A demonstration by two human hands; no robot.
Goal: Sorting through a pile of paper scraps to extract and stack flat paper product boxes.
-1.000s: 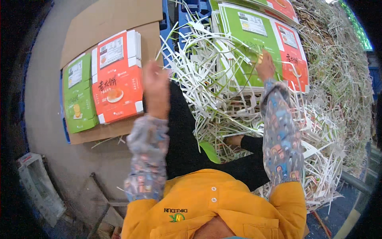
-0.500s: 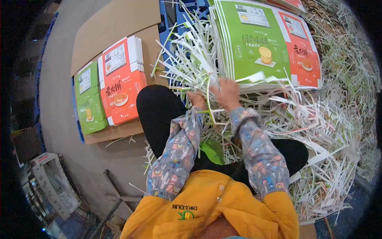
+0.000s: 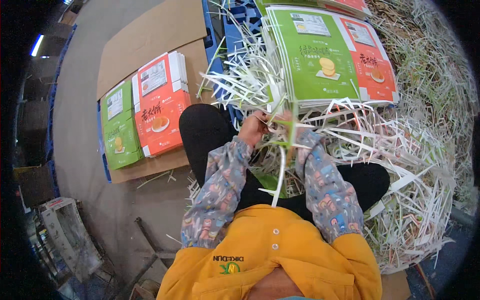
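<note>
A loose bundle of white and green paper strips (image 3: 252, 75) fans out in front of me, beside the stacked printed sheets. My left hand (image 3: 253, 128) is closed at the bundle's near end, gripping strips. Right beside it, my right hand (image 3: 291, 125) is closed on a strip too, though motion blurs it and strips partly cover its fingers. A blurred green-edged strip stands across this hand. Below the hands a white paper strip (image 3: 281, 172) hangs down toward my lap. Patterned sleeves cover both forearms.
To the right lies a large tangled heap of paper strips (image 3: 410, 200). A tall stack of green and red printed sheets (image 3: 320, 65) stands ahead on a blue pallet (image 3: 240, 22). More printed sheets (image 3: 159, 107) lie at left on brown cardboard (image 3: 150, 37). My bent knees flank the hands.
Both hands have come closer together and lower against the bundle's near end. The right hand has dropped from above the strips. A white strip now dangles over my lap.
</note>
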